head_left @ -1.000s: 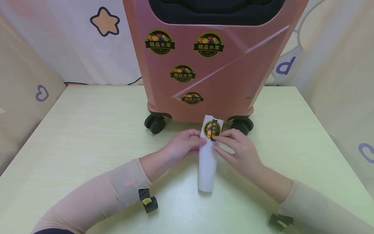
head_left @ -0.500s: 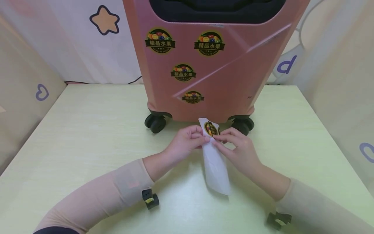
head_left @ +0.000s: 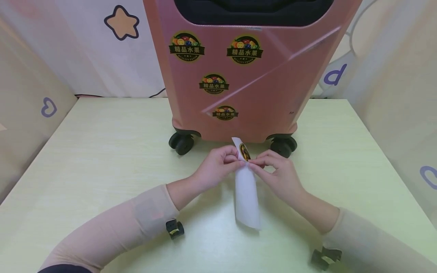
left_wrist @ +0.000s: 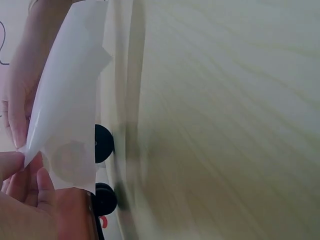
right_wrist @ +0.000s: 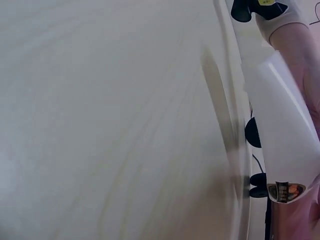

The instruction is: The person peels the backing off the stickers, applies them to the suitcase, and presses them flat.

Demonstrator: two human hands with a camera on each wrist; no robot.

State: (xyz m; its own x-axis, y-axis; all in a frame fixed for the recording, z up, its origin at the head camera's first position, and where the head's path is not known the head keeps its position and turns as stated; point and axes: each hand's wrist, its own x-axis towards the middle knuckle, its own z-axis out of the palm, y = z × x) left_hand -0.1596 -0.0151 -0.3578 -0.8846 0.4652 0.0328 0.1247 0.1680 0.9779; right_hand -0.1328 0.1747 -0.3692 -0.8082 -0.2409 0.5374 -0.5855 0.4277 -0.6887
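My left hand [head_left: 216, 168] pinches a white sticker sheet [head_left: 246, 199] between thumb and fingers. From the other side my right hand [head_left: 281, 174] pinches the same sheet close to the left thumb. A round dark fruit sticker [head_left: 244, 152] shows on the sheet's upper end, seen at a slant. Below the hands the strip hangs curled over the table. In the left wrist view the sheet's pale backing [left_wrist: 70, 80] faces the camera, a round outline showing through. The right wrist view has the sticker [right_wrist: 286, 192] at the sheet's lower end.
A pink suitcase [head_left: 259, 98] stands upright on the light table [head_left: 112, 151] just beyond the hands, on black wheels [head_left: 182, 143]. Several round fruit stickers [head_left: 244, 49] are on its front. Printed curtains [head_left: 82, 49] enclose the table at the back and sides.
The sticker end of the sheet has turned and folded, so its sticker shows narrower. Both hands have drawn closer together at the sheet. Its lower end swung right, then partly back.
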